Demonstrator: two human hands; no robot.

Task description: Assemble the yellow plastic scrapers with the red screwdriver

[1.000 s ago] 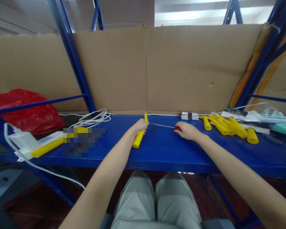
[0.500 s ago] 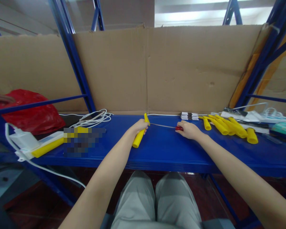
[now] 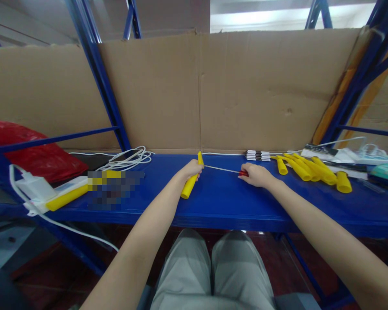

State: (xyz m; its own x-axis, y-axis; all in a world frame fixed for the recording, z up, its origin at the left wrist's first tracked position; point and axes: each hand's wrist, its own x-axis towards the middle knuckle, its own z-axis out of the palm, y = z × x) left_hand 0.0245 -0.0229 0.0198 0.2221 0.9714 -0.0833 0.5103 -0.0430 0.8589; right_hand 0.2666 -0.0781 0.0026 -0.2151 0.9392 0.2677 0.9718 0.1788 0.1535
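Note:
My left hand (image 3: pixel 192 168) is closed around a yellow tapered plastic piece (image 3: pixel 189 187), which leans with its narrow end up and its wide end toward the bench's front edge. In my right hand (image 3: pixel 255 175) is the red handle of a screwdriver (image 3: pixel 224 168). Its long thin shaft points left, and the tip meets the yellow piece near its narrow end; whether it goes in, I cannot tell. Several more yellow tapered pieces (image 3: pixel 320 171) lie in a loose pile to the right of my right hand.
Both hands are above a blue metal bench (image 3: pixel 220 200) backed by cardboard (image 3: pixel 261 94). White strips with black middles (image 3: pixel 258 155) lie at the back. Leftward are a coiled white cable (image 3: pixel 132 158), a power strip with a plug (image 3: pixel 35 187) and a red bag (image 3: pixel 29 148).
Hands, yellow piece and screwdriver keep almost the same pose, with only a slight shift of the whole view. A hand seen at the red bag on the far left is gone, and the bag sits differently.

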